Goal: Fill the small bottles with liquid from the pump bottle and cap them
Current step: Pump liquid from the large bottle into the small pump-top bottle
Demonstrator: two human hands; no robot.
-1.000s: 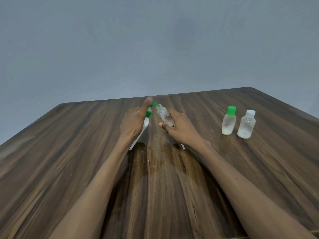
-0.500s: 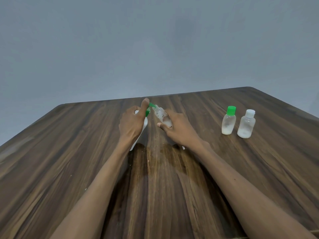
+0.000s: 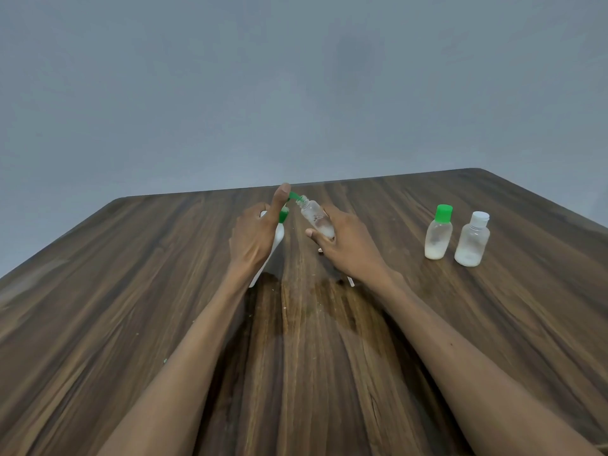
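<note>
At the middle of the table [image 3: 98,291], my left hand [image 3: 251,240] wraps the white pump bottle [image 3: 278,240], fingers curled round its body and the thumb laid up over the green pump head [image 3: 283,214]. My right hand [image 3: 345,248] pinches the small open bottle [image 3: 316,218] between thumb and fingers, tilted so its bare neck meets the green spout [image 3: 293,195].

Compared with half a second back, the thumb and pump head sit a touch higher, about where they were a second ago, while the small bottle has kept its mouth under the spout throughout. I read that as the pump springing back after a stroke, so one more dose has likely gone in. A little whitish liquid shows low in the held bottle; how full it is I cannot tell behind my fingers.

Farther right, well apart from my hands, the green-capped bottle [image 3: 438,232] and the white-capped bottle [image 3: 472,239] stand upright just beside each other, each with white liquid at the bottom and its cap on. Something small and white [image 3: 350,282] pokes out beneath my right wrist; it may be the loose cap, but I cannot be sure.

My judgement: filling of the third bottle is under way, with more strokes probably needed before capping. The neck is narrow and tilted, so a drift off the spout would spill.
</note>
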